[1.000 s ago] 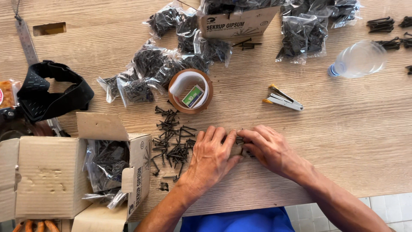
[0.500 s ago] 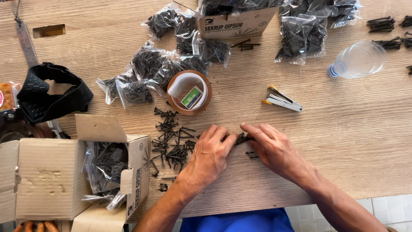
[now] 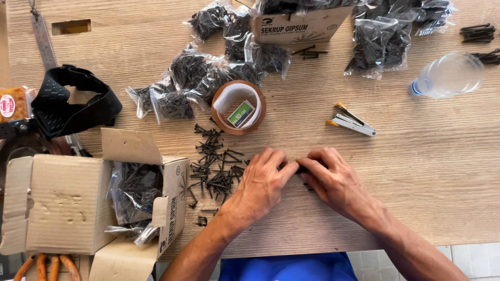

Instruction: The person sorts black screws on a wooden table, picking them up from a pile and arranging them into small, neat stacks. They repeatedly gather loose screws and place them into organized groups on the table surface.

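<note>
The screws point(image 3: 213, 166) are black on a light wood-grain surface point(image 3: 416, 171). The tape roll point(image 3: 238, 108) is brown, the box point(image 3: 57, 203) tan. The stapler point(image 3: 351, 122) is silver with yellow tips.

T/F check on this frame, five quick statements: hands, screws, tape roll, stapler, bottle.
1. Both hands, left hand and right hand, meet fingertip to fingertip over a few black screws. True.
2. The loose screw pile lies right of the right hand. False: it lies left of the left hand.
3. The tape roll has a small green box inside it. True.
4. The stapler sits in the open cardboard box. False: it lies on the table.
5. The plastic bottle stands upright. False: it lies on its side.
</note>
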